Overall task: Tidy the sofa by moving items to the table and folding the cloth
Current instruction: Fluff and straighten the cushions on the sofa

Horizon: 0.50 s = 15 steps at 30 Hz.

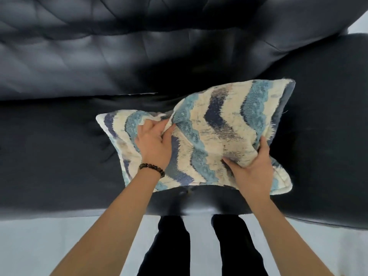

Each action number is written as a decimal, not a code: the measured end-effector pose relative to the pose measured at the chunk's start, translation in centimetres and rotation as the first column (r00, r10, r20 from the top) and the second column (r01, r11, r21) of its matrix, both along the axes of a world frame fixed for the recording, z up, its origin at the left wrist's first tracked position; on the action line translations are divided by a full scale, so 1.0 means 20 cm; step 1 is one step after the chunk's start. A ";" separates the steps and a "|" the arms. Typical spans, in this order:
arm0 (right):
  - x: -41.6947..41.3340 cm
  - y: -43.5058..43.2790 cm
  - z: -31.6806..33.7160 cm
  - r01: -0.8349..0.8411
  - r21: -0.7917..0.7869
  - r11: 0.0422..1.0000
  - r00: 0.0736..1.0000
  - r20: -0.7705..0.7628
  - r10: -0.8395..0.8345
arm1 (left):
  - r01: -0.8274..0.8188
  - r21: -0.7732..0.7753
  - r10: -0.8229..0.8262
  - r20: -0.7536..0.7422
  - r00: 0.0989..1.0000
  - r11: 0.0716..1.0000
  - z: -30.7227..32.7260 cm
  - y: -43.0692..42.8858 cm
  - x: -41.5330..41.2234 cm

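Observation:
A cream cloth [211, 124] with blue and navy zigzag stripes lies partly folded on the seat of a black leather sofa [59, 152]. Its right half is lifted and doubled over toward the middle. My left hand [154, 143], with a bead bracelet on the wrist, pinches a raised fold near the cloth's centre. My right hand [253, 166] grips the cloth's lower right part, thumb on top and fingers curled under the fabric.
The sofa's tufted backrest [119, 46] fills the upper view and its armrest [328, 96] rises at the right. A pale floor [59, 246] lies below the seat's front edge, where my dark trouser legs stand.

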State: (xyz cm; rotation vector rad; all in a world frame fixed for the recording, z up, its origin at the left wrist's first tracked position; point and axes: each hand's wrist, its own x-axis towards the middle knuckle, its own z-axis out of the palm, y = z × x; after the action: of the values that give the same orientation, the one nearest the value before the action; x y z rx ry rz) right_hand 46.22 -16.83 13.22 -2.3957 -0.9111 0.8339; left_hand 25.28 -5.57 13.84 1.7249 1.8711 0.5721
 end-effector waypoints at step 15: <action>-0.52 0.65 -0.33 -0.094 0.091 0.991 0.995 0.043 0.090 | 0.022 0.162 -0.008 -0.086 0.996 0.986 0.02 0.63 -0.57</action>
State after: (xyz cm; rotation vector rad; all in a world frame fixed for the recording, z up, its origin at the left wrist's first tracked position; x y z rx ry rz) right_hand 35.78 -3.73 6.53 -2.3120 -1.0589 0.7638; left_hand 13.80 6.96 14.21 1.8938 1.9140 0.6722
